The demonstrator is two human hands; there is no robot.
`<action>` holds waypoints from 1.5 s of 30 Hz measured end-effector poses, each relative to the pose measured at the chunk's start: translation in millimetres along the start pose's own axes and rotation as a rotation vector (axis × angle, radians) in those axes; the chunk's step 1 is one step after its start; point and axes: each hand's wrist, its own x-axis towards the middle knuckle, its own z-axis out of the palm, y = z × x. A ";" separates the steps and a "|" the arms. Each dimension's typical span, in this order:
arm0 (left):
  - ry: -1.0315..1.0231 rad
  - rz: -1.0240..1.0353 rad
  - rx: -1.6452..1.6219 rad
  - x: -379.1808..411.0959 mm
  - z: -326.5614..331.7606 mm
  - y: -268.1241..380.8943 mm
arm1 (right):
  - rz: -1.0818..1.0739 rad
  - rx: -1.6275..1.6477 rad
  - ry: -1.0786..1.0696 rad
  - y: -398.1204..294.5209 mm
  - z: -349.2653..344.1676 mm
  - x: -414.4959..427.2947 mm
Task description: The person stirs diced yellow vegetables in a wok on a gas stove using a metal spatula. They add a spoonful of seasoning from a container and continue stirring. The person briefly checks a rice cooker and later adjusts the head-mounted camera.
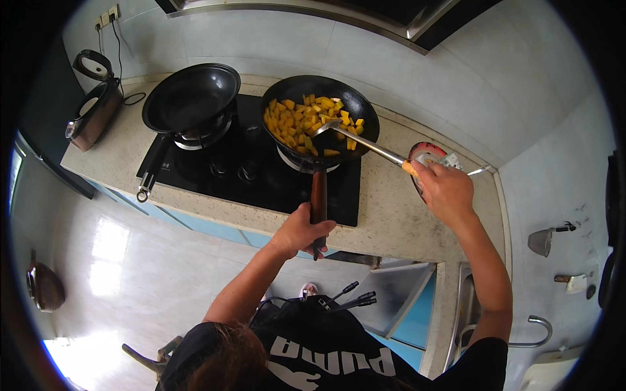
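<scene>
My left hand (304,230) grips the brown wooden handle (319,188) of a black wok (364,105) on the right burner. Diced yellow-orange pieces, some with green edges, look like pumpkin (293,119) and lie mostly in the left and upper part of the wok. My right hand (446,193) is closed around the handle of a metal wok spatula (374,145). The spatula's blade touches the pieces near the wok's middle. Beyond and partly under my right hand, a red-patterned dish or tray (426,147) holds small packets.
An empty second wok (190,97) sits on the left burner of the black gas hob (215,181). An open rice cooker (98,115) stands at the far left of the counter (396,220). A cabinet door (391,293) hangs open below; the sink (464,303) is at the right.
</scene>
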 end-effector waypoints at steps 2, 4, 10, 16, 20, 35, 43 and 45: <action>0.019 -0.007 0.002 -1.6 0.5 0.3 | 0.000 -0.035 0.042 2.9 0.3 0.7; 0.013 0.006 -0.017 -3.3 2.0 1.6 | 0.008 -0.062 0.058 7.1 -18.4 -0.6; 0.019 0.003 -0.033 -1.1 4.2 -2.5 | -0.085 0.022 0.244 6.0 -7.5 24.1; 0.040 -0.015 -0.016 -1.4 7.2 -0.6 | -0.151 0.052 0.232 -10.2 35.2 39.4; 0.059 -0.020 -0.019 -2.6 8.0 -1.8 | -0.255 -0.075 0.155 -7.7 37.8 21.7; 0.031 0.010 -0.060 -3.9 4.1 -0.8 | 0.251 0.339 0.025 28.0 -4.0 -3.5; 0.012 0.013 -0.058 -0.5 4.0 -3.8 | 0.681 0.621 -0.068 22.8 84.6 29.4; 0.004 0.014 -0.043 0.0 2.8 -3.9 | 0.693 0.677 -0.142 8.8 81.0 48.5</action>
